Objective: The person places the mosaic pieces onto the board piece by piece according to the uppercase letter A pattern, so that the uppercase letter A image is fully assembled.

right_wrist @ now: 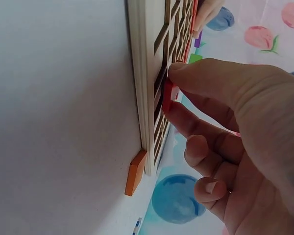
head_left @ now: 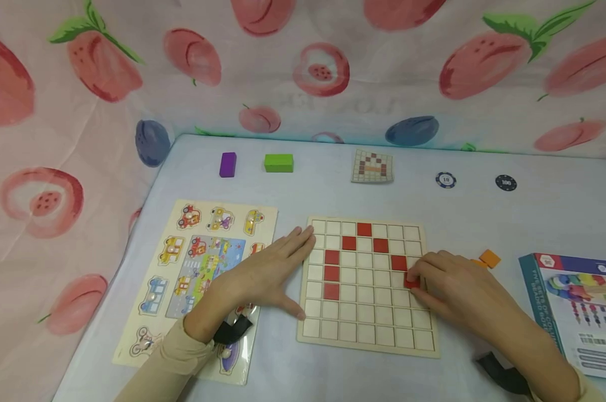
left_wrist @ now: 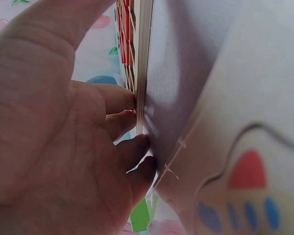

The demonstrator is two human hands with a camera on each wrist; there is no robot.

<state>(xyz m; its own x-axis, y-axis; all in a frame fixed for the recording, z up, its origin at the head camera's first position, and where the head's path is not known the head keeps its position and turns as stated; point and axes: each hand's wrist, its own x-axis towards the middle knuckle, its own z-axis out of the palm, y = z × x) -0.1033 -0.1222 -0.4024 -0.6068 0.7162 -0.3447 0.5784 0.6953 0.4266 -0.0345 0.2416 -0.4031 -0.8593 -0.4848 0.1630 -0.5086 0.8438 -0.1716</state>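
A wooden grid board [head_left: 366, 335] lies flat in front of me, with several red square tiles [head_left: 331, 273] set in its cells. At the board's right side my right hand [head_left: 448, 287] pinches a red tile [right_wrist: 167, 95] between thumb and index finger. That tile is slightly tilted, right at a cell below the rightmost seated one. My left hand [head_left: 268, 268] is spread with straight fingers, its fingertips and thumb against the board's left edge. Two orange tiles [head_left: 490, 258] lie beyond the right hand, one partly hidden behind it.
Under the left forearm lies a vehicle puzzle board [head_left: 147, 307]. Along the back are a purple block [head_left: 227, 164], a green block [head_left: 279, 163], a pattern card [head_left: 372, 167], a white-and-blue chip [head_left: 446, 180] and a black chip [head_left: 506, 182]. A printed box [head_left: 584, 312] stands at the right.
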